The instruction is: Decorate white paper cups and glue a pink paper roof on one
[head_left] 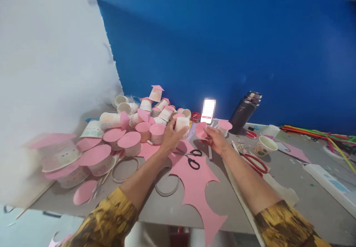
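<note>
My left hand is wrapped round a white paper cup, its plain base turned up toward me. In my right hand a pink paper disc is pinched by its right edge, a short way to the right of the cup. Black-handled scissors lie below and between my hands, on a pink paper sheet with rounded pieces cut out of it. Just beyond my right hand stands another cup with a pink disc on top.
Many paper cups with pink discs are heaped on the left. A dark flask leans at the back right near a lit phone. Red-handled scissors, a patterned cup and a power strip lie to the right.
</note>
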`<state>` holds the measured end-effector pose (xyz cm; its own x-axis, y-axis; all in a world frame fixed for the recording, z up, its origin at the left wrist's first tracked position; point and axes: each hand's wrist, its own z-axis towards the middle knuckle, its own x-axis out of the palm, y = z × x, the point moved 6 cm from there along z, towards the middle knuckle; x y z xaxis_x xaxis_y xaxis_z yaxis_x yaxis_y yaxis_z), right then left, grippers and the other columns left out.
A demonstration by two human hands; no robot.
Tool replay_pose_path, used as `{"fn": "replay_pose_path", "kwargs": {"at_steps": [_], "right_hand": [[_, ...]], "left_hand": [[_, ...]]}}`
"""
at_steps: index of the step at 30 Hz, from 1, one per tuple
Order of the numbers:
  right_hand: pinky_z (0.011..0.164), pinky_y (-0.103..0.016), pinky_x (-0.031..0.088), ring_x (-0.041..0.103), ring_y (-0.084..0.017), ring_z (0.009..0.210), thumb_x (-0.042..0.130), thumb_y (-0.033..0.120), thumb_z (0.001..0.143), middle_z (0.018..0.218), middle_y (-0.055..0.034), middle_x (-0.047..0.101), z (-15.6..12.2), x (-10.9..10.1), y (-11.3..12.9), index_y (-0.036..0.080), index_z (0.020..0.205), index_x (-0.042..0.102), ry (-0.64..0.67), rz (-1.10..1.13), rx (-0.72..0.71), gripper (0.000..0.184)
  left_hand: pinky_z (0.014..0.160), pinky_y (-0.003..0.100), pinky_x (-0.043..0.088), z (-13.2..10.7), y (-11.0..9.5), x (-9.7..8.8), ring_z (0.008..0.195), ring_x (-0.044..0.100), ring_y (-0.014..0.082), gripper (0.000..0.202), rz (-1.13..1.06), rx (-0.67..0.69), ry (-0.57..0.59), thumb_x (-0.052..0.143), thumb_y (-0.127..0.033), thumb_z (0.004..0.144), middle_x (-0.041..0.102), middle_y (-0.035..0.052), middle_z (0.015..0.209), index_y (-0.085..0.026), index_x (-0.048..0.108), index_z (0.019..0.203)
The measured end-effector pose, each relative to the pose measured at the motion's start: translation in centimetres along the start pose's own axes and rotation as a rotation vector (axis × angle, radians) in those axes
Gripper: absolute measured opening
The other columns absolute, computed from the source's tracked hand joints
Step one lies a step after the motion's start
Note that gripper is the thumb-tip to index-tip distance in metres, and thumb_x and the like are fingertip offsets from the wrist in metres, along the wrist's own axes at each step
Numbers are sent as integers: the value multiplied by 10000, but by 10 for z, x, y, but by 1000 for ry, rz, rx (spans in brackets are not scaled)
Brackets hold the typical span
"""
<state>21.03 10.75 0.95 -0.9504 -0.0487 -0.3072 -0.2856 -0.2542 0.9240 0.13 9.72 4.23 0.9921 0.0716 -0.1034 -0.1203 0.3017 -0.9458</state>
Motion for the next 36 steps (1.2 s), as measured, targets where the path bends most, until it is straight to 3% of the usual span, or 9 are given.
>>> {"fn": "replay_pose_path", "kwargs": {"at_steps": [4, 7, 14, 19, 26, 32, 36], "right_hand": [[760, -386, 637, 702, -210, 777, 631, 745, 841, 839, -48, 724, 2, -16, 1, 200, 949, 721, -66, 140, 3, 563], [871, -396, 610, 713, -228, 913, 738, 621, 816, 980, -52, 764, -3, -16, 15, 199, 1035, 745, -57, 91, -47, 476], [991, -425, 574, 680, -275, 1207, 699, 428, 872, 1339, -112, 721, -15, 2, 41, 216, 1276, 718, 67, -192, -192, 457], [1020, -449, 565, 673, -285, 1225, 732, 393, 838, 1342, -109, 720, -18, 8, 45, 229, 1290, 717, 89, -284, -292, 481], [932, -423, 600, 736, -258, 1091, 558, 442, 989, 1246, -102, 764, -19, 1, 40, 211, 1208, 738, -16, -215, -266, 365], [928, -418, 599, 747, -259, 1055, 607, 350, 931, 1157, -74, 799, -18, 0, 37, 235, 1093, 777, -80, -229, -359, 261], [899, -415, 618, 756, -257, 1018, 616, 360, 925, 1111, -66, 807, -15, -5, 33, 242, 1071, 785, -159, -186, -333, 254]], "left_hand": [[849, 396, 557, -7, 12, 21, 1038, 689, 295, 491, 140, -23, 227, 805, -364, 706, 738, 99, 1142, -187, 697, 1151], [837, 400, 570, -11, 15, 26, 1067, 688, 305, 542, 197, 21, 277, 829, -372, 688, 722, 117, 1198, -191, 681, 1177], [741, 371, 551, -11, 17, 29, 938, 692, 290, 433, 324, 98, 315, 818, -384, 711, 730, 96, 1090, -188, 707, 1081], [838, 396, 542, -12, 15, 29, 1039, 686, 309, 526, 347, 98, 310, 811, -374, 723, 725, 108, 1175, -184, 659, 1190], [891, 416, 532, -14, 16, 30, 1051, 678, 308, 652, 359, 62, 323, 839, -386, 700, 700, 130, 1248, -163, 610, 1269], [915, 401, 539, -13, 20, 32, 1076, 682, 294, 624, 319, 93, 327, 798, -336, 732, 715, 109, 1257, -180, 630, 1312], [995, 435, 518, -12, 21, 33, 1132, 668, 311, 606, 312, 110, 322, 800, -327, 736, 704, 124, 1299, -180, 654, 1306]]}}
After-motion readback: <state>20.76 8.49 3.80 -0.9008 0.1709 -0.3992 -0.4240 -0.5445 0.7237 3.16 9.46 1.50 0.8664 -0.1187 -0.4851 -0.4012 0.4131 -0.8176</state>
